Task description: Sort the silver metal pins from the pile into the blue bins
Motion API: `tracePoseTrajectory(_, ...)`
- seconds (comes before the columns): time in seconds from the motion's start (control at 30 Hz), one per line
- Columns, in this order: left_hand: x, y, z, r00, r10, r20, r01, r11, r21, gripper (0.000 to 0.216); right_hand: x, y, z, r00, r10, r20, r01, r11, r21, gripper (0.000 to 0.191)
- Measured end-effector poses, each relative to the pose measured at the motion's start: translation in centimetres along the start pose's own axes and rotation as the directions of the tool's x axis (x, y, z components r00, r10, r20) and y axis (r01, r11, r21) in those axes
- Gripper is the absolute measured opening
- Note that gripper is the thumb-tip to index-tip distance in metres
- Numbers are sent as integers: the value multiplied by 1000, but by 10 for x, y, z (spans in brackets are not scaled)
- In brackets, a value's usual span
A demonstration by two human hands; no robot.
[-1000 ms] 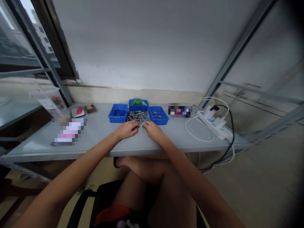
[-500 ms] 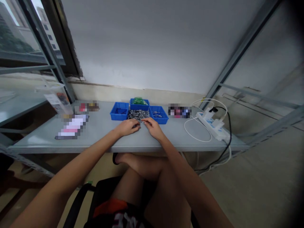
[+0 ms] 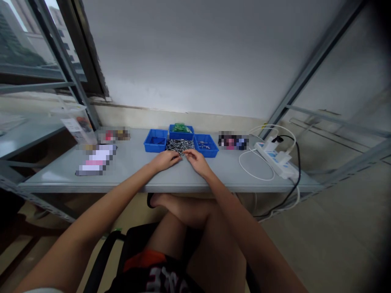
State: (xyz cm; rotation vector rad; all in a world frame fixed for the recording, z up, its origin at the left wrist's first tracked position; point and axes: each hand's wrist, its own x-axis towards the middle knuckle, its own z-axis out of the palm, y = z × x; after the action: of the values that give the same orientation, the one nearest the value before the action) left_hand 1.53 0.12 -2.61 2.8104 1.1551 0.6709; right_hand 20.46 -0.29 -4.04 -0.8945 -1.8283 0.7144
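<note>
A heap of small shiny metal pieces (image 3: 181,145), too small to name, lies on the grey table (image 3: 128,173) among three blue bins. My left hand (image 3: 166,160) rests at the near left edge of the heap, fingers curled together. At its near right edge, my right hand (image 3: 197,161) has its fingertips pinched; whatever is between them is too small to make out. Thin metal pieces lie in the right blue bin (image 3: 210,154). The left blue bin (image 3: 149,147) has dark blue contents, and green packets (image 3: 181,128) fill the back blue bin (image 3: 171,133).
A phone (image 3: 97,160) and a clear plastic cup (image 3: 80,126) are on the left. Blurred-out items (image 3: 233,141) lie right of the bins. A white power strip (image 3: 276,159) with plugs and looping cables takes up the right end. A wall (image 3: 195,61) rises behind.
The view has shifted slightly, moving the scene a little right and up. Both hands stay at the heap's near edge with only small finger movement.
</note>
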Motion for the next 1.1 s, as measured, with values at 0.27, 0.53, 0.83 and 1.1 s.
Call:
tracePoseTrajectory(0.27, -1, -1, 1, 1000, 24, -18, -24, 999, 26, 30, -1, 0, 3, 998, 53, -15, -54, 995, -84, 23)
tracePoseTrajectory(0.53, -1, 2, -5, 991, 34, -129, -35, 999, -11, 25, 1, 5, 1, 994, 110, -13, -110, 992, -63, 21)
tracePoseTrajectory(0.83, -1, 4, -6, 989, 31, -143, -29, 999, 17, 26, 4, 11, 2, 989, 144, -22, -144, 989, -18, 20)
tracePoseTrajectory(1.1, -2, 3, -5, 994, 36, -102, -36, 999, 1, 21, 3, 9, 2, 991, 135, -9, -134, 991, 17, 19)
